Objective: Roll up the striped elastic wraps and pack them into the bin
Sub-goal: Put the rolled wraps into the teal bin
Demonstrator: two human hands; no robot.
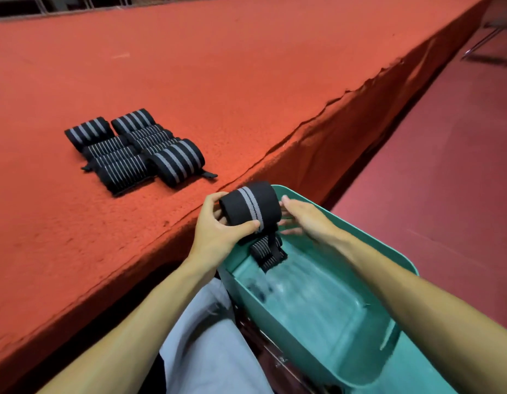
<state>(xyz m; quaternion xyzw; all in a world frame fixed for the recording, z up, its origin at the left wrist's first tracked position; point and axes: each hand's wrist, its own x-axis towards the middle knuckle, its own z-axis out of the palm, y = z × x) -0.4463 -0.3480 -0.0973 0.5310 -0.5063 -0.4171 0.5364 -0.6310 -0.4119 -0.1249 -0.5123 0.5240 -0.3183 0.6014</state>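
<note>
1. The red felt-covered table (246, 81) fills the upper left of the view. Its nap is coarse and its near edge is frayed.
2. The teal plastic bin (317, 308) sits by your lap, below the table edge. It is smooth and glossy, with rounded corners.
3. A pile of striped elastic wraps (138, 150) lies on the felt, well apart from your hands. Some are black with broad grey bands and some have fine white lines. They are soft, ribbed and squat.
4. The wrap in hand (250, 207) is a black roll with one grey stripe, held over the bin's far left corner.
   - Its long axis runs side to side between your hands.
   - The bin floor lies below it and toward you.
5. Your left hand (218, 226) grips the roll's left end, with the thumb across the front and the fingers curled behind.
6. Your right hand (303, 217) is equally near. Its fingers are almost straight, with the tips touching the right end face and nothing gripped.
7. A loose tail (268, 251), finely striped, appears to hang from the roll's underside against the bin wall.

Judgement: the roll looks unfinished, so take up the tail before you lower it. The elastic will likely spring open if your thumb slackens.
</note>
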